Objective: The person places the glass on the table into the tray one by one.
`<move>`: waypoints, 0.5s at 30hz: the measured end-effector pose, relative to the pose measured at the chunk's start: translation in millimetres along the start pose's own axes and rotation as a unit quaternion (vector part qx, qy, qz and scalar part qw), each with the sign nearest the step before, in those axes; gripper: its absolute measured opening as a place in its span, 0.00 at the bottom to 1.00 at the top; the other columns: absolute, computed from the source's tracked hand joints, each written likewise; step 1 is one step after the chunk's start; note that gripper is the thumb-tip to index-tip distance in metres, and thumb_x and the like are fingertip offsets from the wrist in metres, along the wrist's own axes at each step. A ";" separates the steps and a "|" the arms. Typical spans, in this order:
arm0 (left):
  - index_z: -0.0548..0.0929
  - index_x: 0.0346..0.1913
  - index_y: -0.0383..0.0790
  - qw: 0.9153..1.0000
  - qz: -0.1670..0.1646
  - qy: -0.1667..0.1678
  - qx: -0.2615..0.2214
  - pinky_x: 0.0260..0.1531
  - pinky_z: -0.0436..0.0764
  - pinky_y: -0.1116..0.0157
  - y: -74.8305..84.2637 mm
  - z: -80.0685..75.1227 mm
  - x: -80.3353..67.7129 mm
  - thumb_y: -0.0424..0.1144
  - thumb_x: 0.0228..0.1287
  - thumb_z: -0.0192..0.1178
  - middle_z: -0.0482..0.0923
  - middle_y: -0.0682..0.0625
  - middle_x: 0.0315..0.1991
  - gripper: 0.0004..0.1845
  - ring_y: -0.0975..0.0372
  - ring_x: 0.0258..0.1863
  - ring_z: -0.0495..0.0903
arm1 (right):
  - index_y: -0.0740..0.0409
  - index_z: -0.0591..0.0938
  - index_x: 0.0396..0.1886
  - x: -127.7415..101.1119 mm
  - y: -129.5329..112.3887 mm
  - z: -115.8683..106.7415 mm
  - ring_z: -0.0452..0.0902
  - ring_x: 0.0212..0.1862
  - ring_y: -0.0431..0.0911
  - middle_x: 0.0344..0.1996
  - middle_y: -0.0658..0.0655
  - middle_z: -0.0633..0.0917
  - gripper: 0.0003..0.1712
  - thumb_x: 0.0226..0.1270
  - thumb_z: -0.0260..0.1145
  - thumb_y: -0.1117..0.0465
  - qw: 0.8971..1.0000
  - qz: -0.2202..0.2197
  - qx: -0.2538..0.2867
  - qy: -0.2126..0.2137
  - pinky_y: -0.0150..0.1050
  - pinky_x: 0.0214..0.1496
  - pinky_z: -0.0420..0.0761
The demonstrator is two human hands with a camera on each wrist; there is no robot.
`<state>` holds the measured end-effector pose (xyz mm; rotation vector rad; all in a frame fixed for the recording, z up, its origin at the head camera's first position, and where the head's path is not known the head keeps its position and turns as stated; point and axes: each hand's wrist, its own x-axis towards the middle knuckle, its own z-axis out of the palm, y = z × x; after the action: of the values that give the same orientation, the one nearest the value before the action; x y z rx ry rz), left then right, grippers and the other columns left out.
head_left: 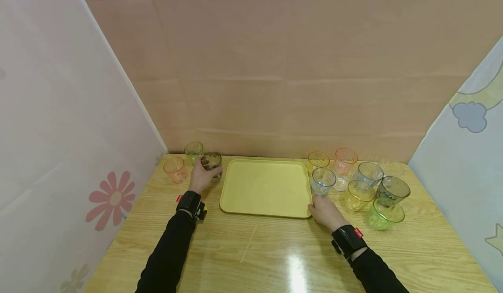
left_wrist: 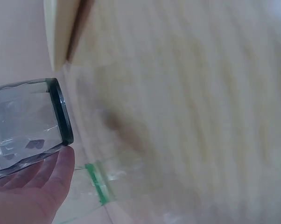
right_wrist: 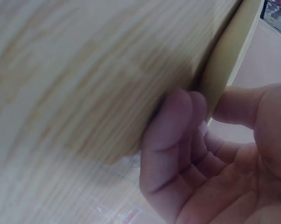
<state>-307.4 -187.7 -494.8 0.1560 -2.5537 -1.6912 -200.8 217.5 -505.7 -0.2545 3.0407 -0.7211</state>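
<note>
At the left of the tray, my left hand (head_left: 201, 177) grips a smoky dark-rimmed glass (head_left: 212, 162), fingers along one side and thumb on the other. The left wrist view shows the same glass (left_wrist: 28, 123) with the fingers of my left hand (left_wrist: 31, 191) along its wall. A shallow yellow tray (head_left: 265, 188) lies on the table between my hands. My right hand (head_left: 326, 212) pinches the tray's edge at its near right corner. In the right wrist view, my thumb and curled fingers (right_wrist: 171, 121) meet at the tray's rim (right_wrist: 229, 60).
Beside the left hand stand a green glass (head_left: 194, 151) and an orange glass (head_left: 175, 170). Right of the tray several glasses crowd together, among them a clear bluish one (head_left: 323, 183), a yellow one (head_left: 359, 196) and a green one (head_left: 385, 215). A tan backdrop (head_left: 275, 87) rises behind the table.
</note>
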 end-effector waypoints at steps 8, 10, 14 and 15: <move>0.52 0.74 0.37 0.999 0.033 -0.011 -0.019 0.59 0.74 0.48 15.7 11.7 2.5 0.44 0.59 0.70 0.65 0.33 0.64 0.48 0.43 0.62 0.70 | 0.67 0.77 0.30 -1.8 0.1 -0.5 0.68 0.22 0.47 0.18 0.54 0.72 0.07 0.66 0.59 0.67 1.000 0.003 0.006 -0.004 0.39 0.22 0.67; 0.52 0.75 0.37 0.999 0.037 -0.014 -0.017 0.58 0.76 0.48 18.7 14.9 2.3 0.45 0.60 0.70 0.66 0.33 0.64 0.48 0.43 0.62 0.70 | 0.69 0.77 0.34 -2.2 -0.3 -0.7 0.68 0.23 0.47 0.19 0.55 0.73 0.07 0.67 0.59 0.67 1.000 0.006 0.007 -0.008 0.40 0.22 0.68; 0.52 0.75 0.37 0.999 0.048 -0.024 -0.003 0.57 0.76 0.48 25.4 22.1 1.8 0.46 0.60 0.70 0.65 0.33 0.66 0.48 0.42 0.61 0.71 | 0.72 0.77 0.39 -2.2 -1.3 -1.1 0.71 0.25 0.49 0.22 0.59 0.77 0.09 0.67 0.58 0.67 1.000 0.006 0.009 -0.011 0.43 0.23 0.71; 0.51 0.76 0.37 0.998 0.049 -0.026 0.001 0.57 0.76 0.48 26.5 24.9 2.3 0.46 0.61 0.69 0.65 0.33 0.66 0.48 0.42 0.62 0.71 | 0.73 0.77 0.40 -2.3 -1.2 -1.3 0.73 0.26 0.50 0.23 0.61 0.78 0.10 0.67 0.58 0.67 1.000 0.006 0.008 -0.012 0.44 0.24 0.72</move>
<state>-313.8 -155.1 -480.1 -0.0133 -2.5532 -1.6794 -198.4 217.3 -504.0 -0.2430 3.0106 -0.7362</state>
